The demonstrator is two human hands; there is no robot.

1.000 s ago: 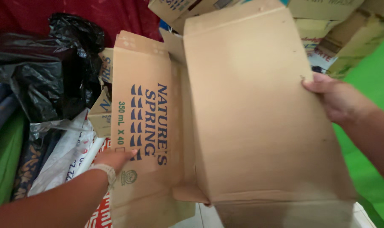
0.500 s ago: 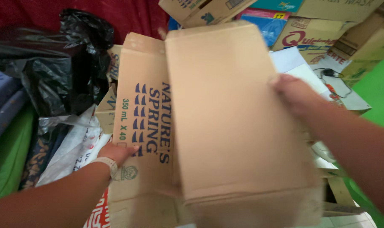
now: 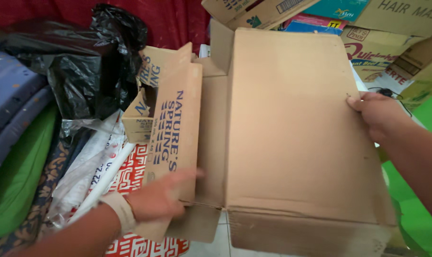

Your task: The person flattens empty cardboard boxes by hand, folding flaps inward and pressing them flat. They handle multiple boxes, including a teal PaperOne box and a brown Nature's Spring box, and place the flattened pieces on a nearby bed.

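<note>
Between the two hands lies a flattened cardboard box (image 3: 292, 128), its long axis running away from the person. Right hand (image 3: 375, 114) grips its far right edge; left hand (image 3: 161, 200), fingers loosely spread, presses the printed side flap (image 3: 175, 133) at the near left.

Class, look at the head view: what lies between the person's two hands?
In the head view, the brown cardboard box spans the stretch: the left hand rests on its printed side panel, the right hand grips its far edge.
</note>
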